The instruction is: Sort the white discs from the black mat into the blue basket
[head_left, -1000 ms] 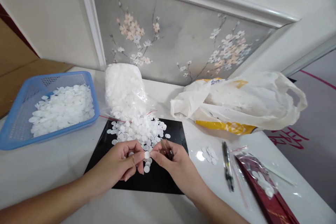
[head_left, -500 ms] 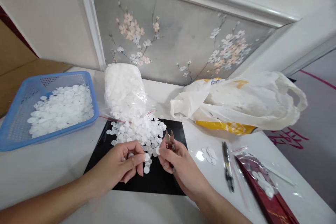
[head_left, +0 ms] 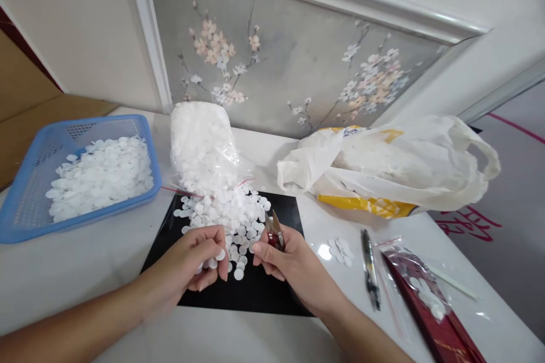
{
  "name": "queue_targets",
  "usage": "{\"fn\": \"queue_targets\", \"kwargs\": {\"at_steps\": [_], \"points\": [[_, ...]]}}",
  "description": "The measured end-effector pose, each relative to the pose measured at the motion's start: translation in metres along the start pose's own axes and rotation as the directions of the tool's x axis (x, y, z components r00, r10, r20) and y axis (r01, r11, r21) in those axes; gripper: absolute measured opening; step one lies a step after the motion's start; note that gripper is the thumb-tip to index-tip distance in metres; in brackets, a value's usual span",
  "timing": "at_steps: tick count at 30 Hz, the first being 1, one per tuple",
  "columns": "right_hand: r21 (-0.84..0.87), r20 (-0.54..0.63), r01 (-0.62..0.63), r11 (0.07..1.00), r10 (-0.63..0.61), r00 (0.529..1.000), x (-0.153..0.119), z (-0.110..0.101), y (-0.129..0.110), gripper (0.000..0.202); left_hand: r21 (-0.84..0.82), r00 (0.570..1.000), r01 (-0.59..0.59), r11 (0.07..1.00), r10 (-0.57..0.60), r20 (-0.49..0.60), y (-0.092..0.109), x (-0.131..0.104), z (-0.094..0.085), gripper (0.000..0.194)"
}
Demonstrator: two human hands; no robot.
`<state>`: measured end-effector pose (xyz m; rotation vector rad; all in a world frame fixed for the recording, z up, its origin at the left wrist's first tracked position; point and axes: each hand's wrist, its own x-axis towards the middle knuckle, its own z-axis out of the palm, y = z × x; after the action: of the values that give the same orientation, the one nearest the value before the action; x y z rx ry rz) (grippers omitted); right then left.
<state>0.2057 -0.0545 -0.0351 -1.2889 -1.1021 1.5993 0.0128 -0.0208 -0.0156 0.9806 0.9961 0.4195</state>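
Observation:
Several small white discs are held in my left hand (head_left: pixel 191 264), whose fingers curl around them; one disc (head_left: pixel 220 254) shows at the thumb tip. My right hand (head_left: pixel 286 255) is closed on small snips (head_left: pixel 275 232) with a dark red handle and pointed blades facing away from me. Between and beyond the hands, a heap of white discs (head_left: pixel 230 212) spreads over a black mat (head_left: pixel 255 298). The heap runs back to the mouth of a clear plastic bag (head_left: pixel 202 142) full of discs. Whether a disc is also pinched in my right fingers is unclear.
At the left stands a blue basket (head_left: pixel 158 173) with white discs. A white and yellow plastic bag (head_left: pixel 395 164) lies at the back right. Nearer are a few loose discs (head_left: pixel 340 252), a black pen (head_left: pixel 369 272), and a red packet (head_left: pixel 443 329) under clear plastic.
My left hand has drawn back a little to the left, away from my right hand, and more discs show in it. The snips in my right hand have turned and their blades sit wider apart.

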Motion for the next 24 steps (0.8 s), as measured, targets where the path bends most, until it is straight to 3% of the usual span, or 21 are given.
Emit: {"fn": "queue_targets", "kwargs": {"at_steps": [3,5,9,13,18,21,24], "points": [[-0.324,-0.008,0.042,0.945,-0.047,0.999,-0.001,-0.004,-0.001,0.009,-0.043,1.0,-0.001,0.999,0.001,0.004,0.002,0.0,-0.003,0.015],[-0.5,0.013,0.067,0.863,-0.07,0.997,-0.002,-0.002,0.0,0.009,-0.062,1.0,-0.007,0.998,0.009,0.024,0.002,0.0,-0.006,0.016],[-0.678,0.055,0.093,0.729,-0.077,0.996,-0.002,0.005,0.004,0.01,-0.01,0.999,-0.022,1.0,0.022,0.026,0.002,0.0,-0.01,0.021],[-0.713,0.08,0.134,0.688,-0.11,0.991,-0.001,0.008,0.008,0.014,0.302,0.998,0.01,0.953,-0.027,0.053,-0.002,-0.002,-0.008,0.011],[-0.689,0.024,0.085,0.72,-0.095,0.995,-0.002,0.008,0.005,0.012,0.739,0.984,-0.127,0.661,0.181,0.008,-0.019,-0.002,-0.002,0.005],[-0.614,-0.017,0.042,0.788,-0.066,0.998,-0.002,0.006,0.001,0.009,0.813,0.963,-0.186,0.551,0.267,0.039,-0.024,0.001,0.001,0.006],[-0.54,-0.027,0.037,0.841,-0.061,0.998,-0.003,0.001,-0.006,0.008,0.816,0.947,-0.24,0.525,0.311,0.078,-0.023,0.003,0.004,0.008]]}}
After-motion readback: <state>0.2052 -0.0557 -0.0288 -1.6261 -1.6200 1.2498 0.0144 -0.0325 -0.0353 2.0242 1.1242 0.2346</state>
